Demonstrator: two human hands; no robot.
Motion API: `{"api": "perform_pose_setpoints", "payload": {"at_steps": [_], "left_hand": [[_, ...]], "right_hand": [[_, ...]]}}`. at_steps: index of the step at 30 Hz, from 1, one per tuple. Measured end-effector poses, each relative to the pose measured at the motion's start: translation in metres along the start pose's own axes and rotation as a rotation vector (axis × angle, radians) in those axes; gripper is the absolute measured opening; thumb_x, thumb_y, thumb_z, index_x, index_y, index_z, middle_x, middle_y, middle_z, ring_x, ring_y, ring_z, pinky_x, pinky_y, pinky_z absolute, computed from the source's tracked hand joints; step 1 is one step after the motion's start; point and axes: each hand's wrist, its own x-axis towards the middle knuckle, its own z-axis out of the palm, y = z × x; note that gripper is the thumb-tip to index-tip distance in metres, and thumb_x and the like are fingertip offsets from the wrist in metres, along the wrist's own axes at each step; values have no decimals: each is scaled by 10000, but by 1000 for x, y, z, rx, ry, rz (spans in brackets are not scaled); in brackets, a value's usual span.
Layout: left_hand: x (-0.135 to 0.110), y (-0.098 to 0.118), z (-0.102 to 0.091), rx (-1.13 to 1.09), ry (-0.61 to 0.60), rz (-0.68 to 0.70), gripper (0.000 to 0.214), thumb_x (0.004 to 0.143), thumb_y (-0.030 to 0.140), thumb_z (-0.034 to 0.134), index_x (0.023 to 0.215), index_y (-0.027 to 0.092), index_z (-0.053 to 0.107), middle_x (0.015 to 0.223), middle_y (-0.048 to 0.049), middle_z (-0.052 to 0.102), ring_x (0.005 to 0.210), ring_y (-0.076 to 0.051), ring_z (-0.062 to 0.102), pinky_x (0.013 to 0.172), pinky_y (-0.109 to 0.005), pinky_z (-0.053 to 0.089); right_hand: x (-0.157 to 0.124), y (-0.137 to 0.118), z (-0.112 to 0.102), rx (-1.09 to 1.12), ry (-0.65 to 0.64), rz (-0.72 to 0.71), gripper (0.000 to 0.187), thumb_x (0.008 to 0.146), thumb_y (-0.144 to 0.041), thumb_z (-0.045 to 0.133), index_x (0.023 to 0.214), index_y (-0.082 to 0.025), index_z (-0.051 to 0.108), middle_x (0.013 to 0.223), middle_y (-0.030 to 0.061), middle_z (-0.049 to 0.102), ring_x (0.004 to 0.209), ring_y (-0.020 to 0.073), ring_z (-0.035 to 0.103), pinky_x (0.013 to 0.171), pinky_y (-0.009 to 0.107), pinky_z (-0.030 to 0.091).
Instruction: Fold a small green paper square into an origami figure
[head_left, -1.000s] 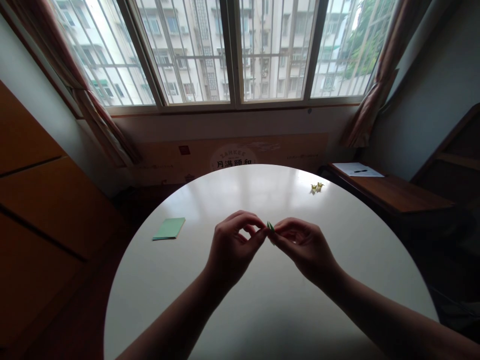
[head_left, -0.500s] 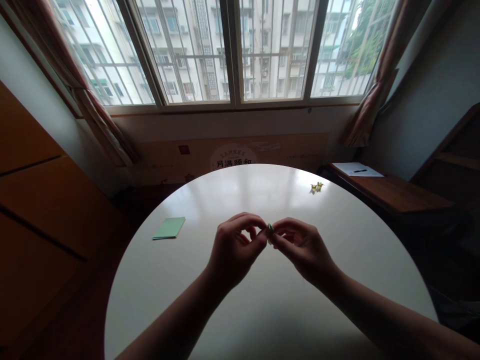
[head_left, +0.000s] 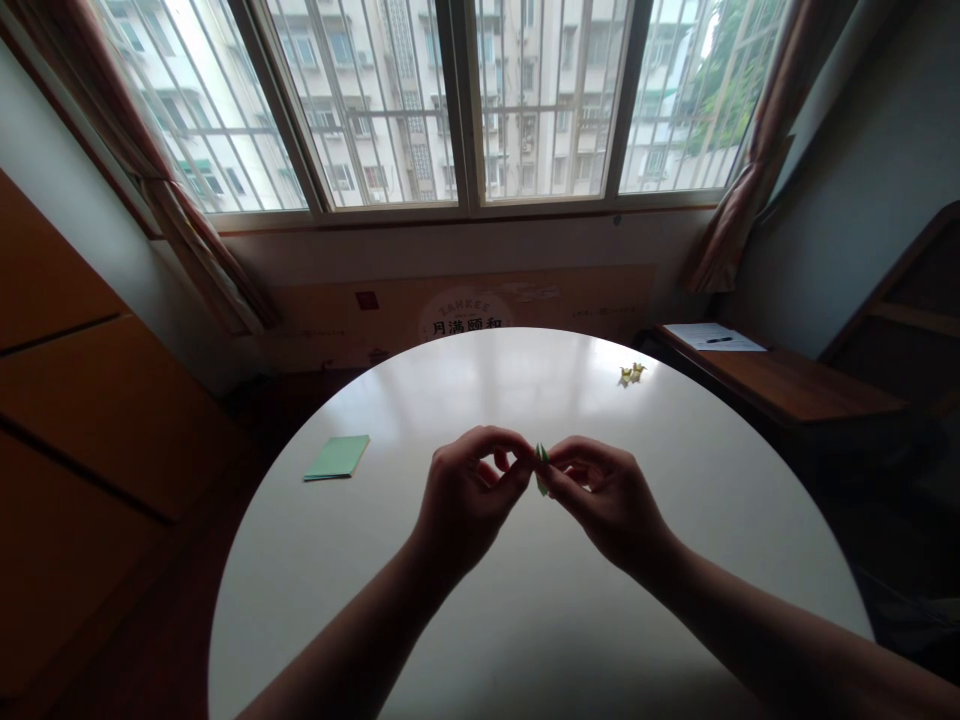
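Observation:
A small folded piece of green paper [head_left: 542,482] is pinched between my two hands, above the middle of the white table. My left hand [head_left: 474,490] grips it from the left with thumb and fingertips. From the right, my right hand [head_left: 604,490] pinches it the same way. Two narrow green points stick up between the fingertips, and another part shows below; the rest is hidden by the fingers. A stack of square green paper [head_left: 337,457] lies on the table left of my left hand.
The round white table [head_left: 525,620] fills the middle of the view. Small folded yellowish pieces [head_left: 631,374] sit near its far right edge. Beyond, a brown wooden surface [head_left: 817,385] holds a white sheet [head_left: 690,336] and a dark pen [head_left: 720,340].
The green paper shows more between my fingertips, with its upper points now apart and its lower part more visible. My hands have barely moved.

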Motion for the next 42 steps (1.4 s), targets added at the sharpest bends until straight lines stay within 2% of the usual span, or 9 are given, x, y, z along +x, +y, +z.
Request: {"api": "perform_pose_setpoints", "payload": {"at_steps": [6,13,19,21,23,25,28,36,42], "left_hand": [[-2,-3,1,-27,14,18,125,833,148,663,813,194,548,791,-3,666,670,-119,587,524,-196,457],[-3,-5,1,-91,-45,17,236,854,159,636,730,198,439,768,1,636,637,-114,577,552,-222,480],[0,-2,1,-80,-39,-41,77,824,204,687,835,171,618,782,-31,672,674,-139,587,526,-215,467],[0,-2,1,-70,-35,-77,110,810,240,720,881,164,683,774,-41,682,664,-141,578,497,-207,445],[0,-3,1,-65,-45,-102,121,805,277,740,830,160,720,739,-47,682,638,-139,564,467,-203,417],[0,-3,2,-58,-50,-107,150,811,297,740,754,159,729,712,-49,677,607,-133,552,442,-204,394],[0,-3,1,-48,-61,-89,156,836,303,716,771,162,736,739,-52,684,589,-129,557,432,-207,400],[3,-5,-1,-38,-96,-75,131,867,271,674,808,162,719,798,-51,672,627,-133,573,457,-213,443],[4,-7,-1,-50,-139,-93,105,864,237,656,827,162,719,824,-57,678,661,-141,586,462,-208,443]], "right_hand": [[0,-1,1,-17,-17,2,195,779,-366,814,805,-182,755,713,42,712,642,182,642,575,282,517],[1,0,-1,142,-142,61,203,839,-372,754,870,-171,760,740,50,712,679,183,644,601,295,528],[1,-2,0,53,-64,37,167,782,-325,788,766,-169,730,659,26,670,598,162,597,535,268,483],[0,-2,1,-32,-17,7,143,780,-298,772,744,-172,716,657,28,671,590,164,598,527,269,487],[-1,-2,2,-117,22,-32,115,779,-267,755,727,-178,705,666,32,681,591,168,607,547,280,506],[-2,-1,2,-174,47,-68,101,781,-250,743,715,-185,701,669,33,688,596,173,614,575,294,523],[-2,0,1,-183,41,-74,110,797,-257,730,716,-187,702,658,31,685,590,172,614,572,293,526],[1,-1,-2,-10,-81,20,163,803,-331,778,761,-180,731,699,34,713,616,165,641,547,258,501],[1,1,0,-59,-37,23,228,772,-376,801,719,-177,705,647,30,680,582,168,614,514,263,485]]}}
